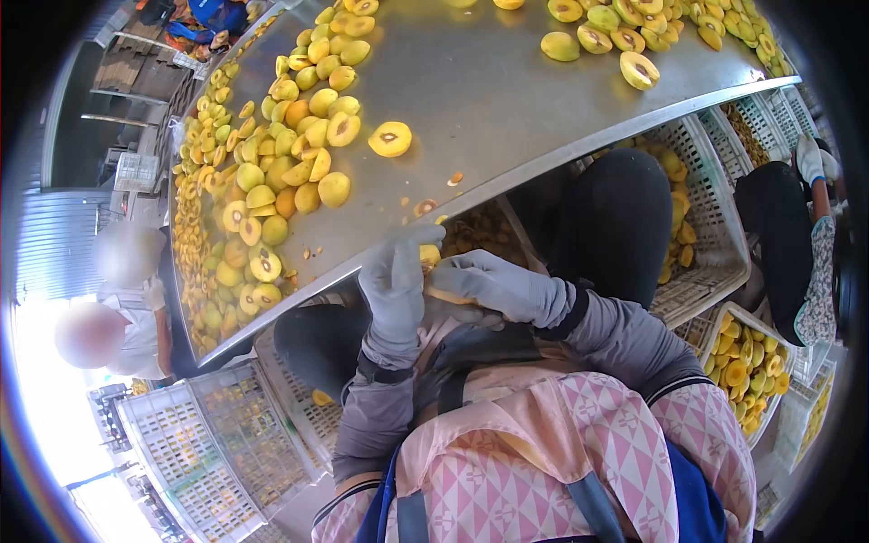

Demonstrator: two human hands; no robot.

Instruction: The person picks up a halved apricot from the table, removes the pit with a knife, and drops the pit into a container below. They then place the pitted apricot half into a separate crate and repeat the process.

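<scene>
My left hand (393,285), in a grey glove, is just off the near edge of the metal table, its fingers closed around a yellow stone-fruit piece (430,256). Close beside it, my gloved right hand (507,282) is closed on a thin tool with a tan handle (450,297); its working end is hidden. Just beyond my hands, small fruit scraps (424,208) lie near the table edge. A single halved fruit (390,139) with a brown hollow rests cut side up farther in.
Heaped fruit halves (262,176) cover the left of the metal table (453,109), with more (625,23) at the far right. Plastic crates (226,434) flank my legs; a crate of fruit (747,371) stands at right. Co-workers (136,317) are at left, another person (778,244) at right.
</scene>
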